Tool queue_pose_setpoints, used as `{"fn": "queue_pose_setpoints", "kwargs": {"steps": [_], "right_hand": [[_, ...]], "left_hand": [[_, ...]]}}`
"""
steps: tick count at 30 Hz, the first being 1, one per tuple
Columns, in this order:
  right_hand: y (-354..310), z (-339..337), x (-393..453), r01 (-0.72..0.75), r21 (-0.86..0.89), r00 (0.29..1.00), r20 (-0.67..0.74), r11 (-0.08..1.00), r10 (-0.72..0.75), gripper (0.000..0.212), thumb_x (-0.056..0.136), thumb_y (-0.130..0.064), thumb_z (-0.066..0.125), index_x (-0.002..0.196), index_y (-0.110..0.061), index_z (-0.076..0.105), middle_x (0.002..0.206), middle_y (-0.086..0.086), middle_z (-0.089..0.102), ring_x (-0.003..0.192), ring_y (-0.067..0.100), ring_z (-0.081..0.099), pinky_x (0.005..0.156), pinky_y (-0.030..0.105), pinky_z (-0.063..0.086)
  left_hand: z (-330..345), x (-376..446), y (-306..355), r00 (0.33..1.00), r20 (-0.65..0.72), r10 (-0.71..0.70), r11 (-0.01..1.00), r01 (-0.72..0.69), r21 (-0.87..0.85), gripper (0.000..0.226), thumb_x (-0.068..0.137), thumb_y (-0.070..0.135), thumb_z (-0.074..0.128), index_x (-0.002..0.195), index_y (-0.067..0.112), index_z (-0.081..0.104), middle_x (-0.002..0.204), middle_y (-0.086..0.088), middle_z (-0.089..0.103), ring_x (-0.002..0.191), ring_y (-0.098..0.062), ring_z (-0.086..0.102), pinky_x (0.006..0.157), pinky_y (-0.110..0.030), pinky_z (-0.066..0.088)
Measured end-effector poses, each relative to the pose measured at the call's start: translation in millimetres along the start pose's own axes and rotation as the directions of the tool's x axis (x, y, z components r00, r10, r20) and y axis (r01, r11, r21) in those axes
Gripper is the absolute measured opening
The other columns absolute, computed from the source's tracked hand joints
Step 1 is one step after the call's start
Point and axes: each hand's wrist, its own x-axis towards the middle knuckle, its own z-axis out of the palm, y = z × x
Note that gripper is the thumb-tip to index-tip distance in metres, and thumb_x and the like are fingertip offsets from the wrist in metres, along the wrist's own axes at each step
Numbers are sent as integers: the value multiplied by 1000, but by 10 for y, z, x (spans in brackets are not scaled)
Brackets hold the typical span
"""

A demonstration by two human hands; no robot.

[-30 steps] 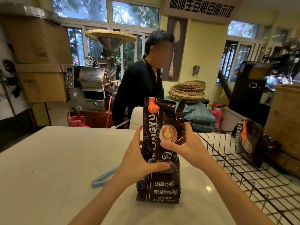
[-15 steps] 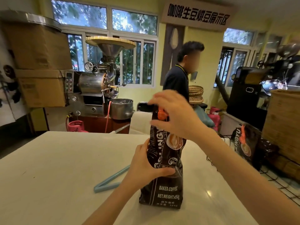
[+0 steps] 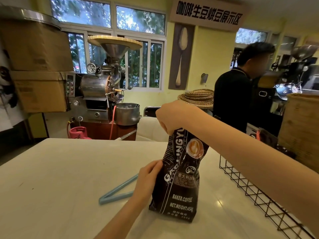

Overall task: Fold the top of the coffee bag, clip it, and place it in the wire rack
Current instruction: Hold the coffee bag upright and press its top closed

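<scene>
Coffee bag (image 3: 179,183): upright mid-surface, long axis vertical. My right hand (image 3: 172,116) fists its top from above; left hand (image 3: 146,180) grips its side. Blue clip (image 3: 115,192): left, nearer my left fingers.

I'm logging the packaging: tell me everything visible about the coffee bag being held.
The coffee bag is dark brown, glossy and crinkled, printed with white lettering and a latte-art cup picture. It stands upright on the white table. The right hand closes over its top; the left hand steadies its side.
</scene>
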Motion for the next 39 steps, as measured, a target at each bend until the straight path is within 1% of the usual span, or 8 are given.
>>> {"fn": "queue_pose_setpoints", "kwargs": {"steps": [6,9,15,21,26,30,34,39], "right_hand": [[121,20,49,25,91,999,40,996,-29,19,74,-15,72,91,-6,68,75,2,56,75,22,61,66,30,52],[239,28,46,18,172,997,66,985,-30,18,76,-16,69,91,-6,70,77,2,63,65,12,55,55,18,45],[439,-14,44,16,316,994,97,948,-49,17,77,-23,69,86,-9,74,68,-7,63,60,2,53,57,13,40],[417,11,93,31,379,996,71,925,-62,17,76,-25,71,86,-12,74,63,-17,57,65,4,55,66,15,45],[357,-8,68,99,421,995,-21,902,-99,21,75,-28,72,93,-16,72,65,-25,48,59,-5,49,56,8,38],[381,-52,51,96,431,992,32,897,-121,18,72,-29,75,82,-15,74,60,-19,59,50,-15,53,48,-3,38],[380,24,95,112,389,993,-17,914,-114,16,77,-21,70,89,-11,73,81,-3,68,59,-4,51,53,-5,39],[420,154,82,131,392,990,-106,911,-96,16,79,-23,67,86,-10,72,97,3,69,74,7,56,64,10,46]], "left_hand": [[100,-34,-50,993,-119,-24,993,9,-122,20,89,21,51,85,25,70,77,6,76,74,-9,70,68,-24,50],[129,-26,-62,989,-149,21,996,-33,-82,21,89,23,51,81,24,71,78,3,75,75,-13,69,69,-28,51],[129,19,-71,982,-147,115,992,-107,64,19,90,27,48,84,20,64,82,0,71,77,-10,67,72,-27,52],[90,50,-143,992,-98,81,995,-76,62,24,91,29,44,82,11,55,86,-13,66,83,-25,65,73,-33,52],[21,72,-138,994,-69,82,995,-78,68,16,91,26,45,89,16,57,87,-6,67,86,-22,65,75,-31,52],[16,70,-7,993,20,118,992,-119,34,34,80,49,52,111,38,44,107,5,63,96,-10,64,80,-26,52],[65,73,145,980,77,181,975,-189,114,45,62,55,64,102,47,46,105,19,60,92,11,59,71,-15,50],[113,66,87,991,-2,136,991,-136,21,54,47,59,70,95,43,49,103,12,64,94,-9,65,83,-36,56]]}}
